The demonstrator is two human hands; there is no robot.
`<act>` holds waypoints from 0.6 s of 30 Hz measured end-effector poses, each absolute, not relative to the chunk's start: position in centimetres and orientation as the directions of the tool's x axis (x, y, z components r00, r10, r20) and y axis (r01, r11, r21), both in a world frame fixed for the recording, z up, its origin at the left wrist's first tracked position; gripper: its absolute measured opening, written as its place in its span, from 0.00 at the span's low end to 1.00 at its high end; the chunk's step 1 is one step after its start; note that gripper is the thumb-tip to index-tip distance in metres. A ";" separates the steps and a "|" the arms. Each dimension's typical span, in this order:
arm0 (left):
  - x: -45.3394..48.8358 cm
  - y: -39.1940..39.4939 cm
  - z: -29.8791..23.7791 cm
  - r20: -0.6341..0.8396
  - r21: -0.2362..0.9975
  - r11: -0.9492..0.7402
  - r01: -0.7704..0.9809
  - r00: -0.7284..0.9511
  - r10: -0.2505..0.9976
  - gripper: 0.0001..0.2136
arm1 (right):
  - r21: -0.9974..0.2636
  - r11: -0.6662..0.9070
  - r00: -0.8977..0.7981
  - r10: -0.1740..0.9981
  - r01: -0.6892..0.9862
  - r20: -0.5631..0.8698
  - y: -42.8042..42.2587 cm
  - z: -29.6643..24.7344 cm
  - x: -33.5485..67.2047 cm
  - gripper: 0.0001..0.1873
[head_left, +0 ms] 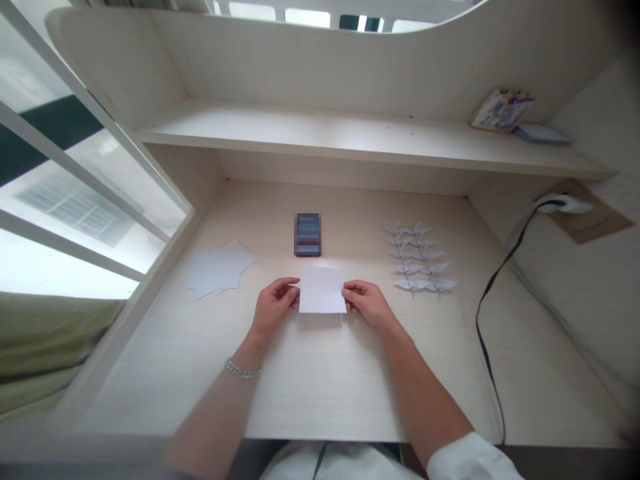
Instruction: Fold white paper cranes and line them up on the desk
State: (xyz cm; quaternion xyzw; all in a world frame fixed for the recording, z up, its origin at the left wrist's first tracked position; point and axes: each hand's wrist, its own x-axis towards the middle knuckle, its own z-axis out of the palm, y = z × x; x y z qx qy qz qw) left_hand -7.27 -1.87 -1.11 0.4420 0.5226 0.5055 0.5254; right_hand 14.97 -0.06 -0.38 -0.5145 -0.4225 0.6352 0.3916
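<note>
A square sheet of white paper point(323, 290) is held just above the pale wooden desk point(320, 387), in front of me. My left hand point(274, 308) pinches its left edge with fingers closed. My right hand point(364, 301) pinches its right edge the same way. A silver bracelet sits on my left wrist. A small stack of loose white sheets point(217, 269) lies to the left. Several folded paper cranes point(419, 260) lie in rows to the right.
A phone point(307, 235) lies flat behind the sheet. A black cable point(487, 313) runs from a wall plug point(563, 203) down over the desk's right side. A shelf point(350, 137) above holds a small card and a pad at far right. A window frame stands to the left.
</note>
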 end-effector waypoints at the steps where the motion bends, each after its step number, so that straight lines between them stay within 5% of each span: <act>1: -7.4 -2.0 -0.9 -0.061 0.998 0.060 -0.018 -0.074 0.995 0.14 | -0.939 -0.341 -0.149 0.932 -0.053 -0.330 -0.2 -0.3 15.0 0.14; 7: -7.9 -3.7 0.2 0.229 0.875 -0.216 0.433 0.023 0.973 0.17 | -0.923 -0.383 -0.098 0.918 0.023 -0.384 -1.5 0.2 14.4 0.14; 12: -7.5 -4.7 -0.4 0.213 0.739 -0.376 0.559 0.337 0.917 0.11 | -0.928 -0.355 -0.032 0.932 0.112 -0.361 -3.7 0.1 14.8 0.14; 15: -7.3 -4.7 -0.8 0.193 0.700 -0.399 0.592 0.381 0.904 0.10 | -0.911 -0.254 0.084 0.967 0.326 -0.239 -5.5 0.7 15.7 0.15; 18: -7.3 -4.7 -0.9 0.193 0.684 -0.408 0.604 0.390 0.900 0.09 | -0.851 -0.018 -0.074 0.995 0.525 -0.067 -7.0 1.4 15.9 0.17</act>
